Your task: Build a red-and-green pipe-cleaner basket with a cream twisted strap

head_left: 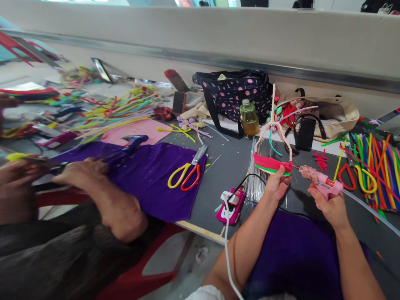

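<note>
My left hand point(278, 186) pinches the lower edge of a small pipe-cleaner basket point(271, 163), pink and green below with a pale arched handle. In my right hand point(331, 204) is a pink glue gun point(323, 183), my fingers wrapped around its grip. Its nozzle points left, close to the basket's right end; whether they touch I cannot tell. A clear glue stick point(371, 209) trails from the gun's rear. Beneath the basket lie clear thin sticks point(256, 189) on the dark table. A purple cloth point(296, 250) covers my lap.
Left of me, a co-worker's hands point(83, 171) work over a purple cloth point(156, 175) bearing scissors point(187, 171) and a blue glue gun point(134, 142). A magenta power strip point(231, 207) with cords, a green bottle point(249, 118), bags and coloured pipe cleaners point(378, 171) surround my hands.
</note>
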Tool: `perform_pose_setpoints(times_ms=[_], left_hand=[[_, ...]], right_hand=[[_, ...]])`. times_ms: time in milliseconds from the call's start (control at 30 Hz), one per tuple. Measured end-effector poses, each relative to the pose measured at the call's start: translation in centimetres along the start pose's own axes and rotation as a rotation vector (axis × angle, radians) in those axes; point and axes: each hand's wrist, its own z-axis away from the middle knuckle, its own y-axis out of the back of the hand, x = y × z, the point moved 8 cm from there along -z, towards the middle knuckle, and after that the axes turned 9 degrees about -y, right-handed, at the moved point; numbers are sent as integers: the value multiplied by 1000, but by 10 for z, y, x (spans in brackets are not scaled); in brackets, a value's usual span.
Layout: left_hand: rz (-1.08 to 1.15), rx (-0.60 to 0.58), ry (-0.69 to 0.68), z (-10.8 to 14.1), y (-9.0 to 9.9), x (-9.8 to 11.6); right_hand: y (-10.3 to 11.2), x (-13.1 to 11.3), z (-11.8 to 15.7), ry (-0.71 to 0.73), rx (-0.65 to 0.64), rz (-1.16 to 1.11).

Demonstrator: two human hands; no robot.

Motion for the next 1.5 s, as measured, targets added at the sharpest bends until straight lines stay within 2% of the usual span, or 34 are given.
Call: perform_pose_setpoints(times_ms=[500,900,1500], left_hand=[[24,-40,7,0,-1,-2],[23,-80,5,-1,-3,-2],[45,-29,24,-3,1,-2]], right_hand=[[-5,-8,0,44,-43,74],[-5,-14,2,58,-30,203],[-8,-18,2,73,-83,213]])
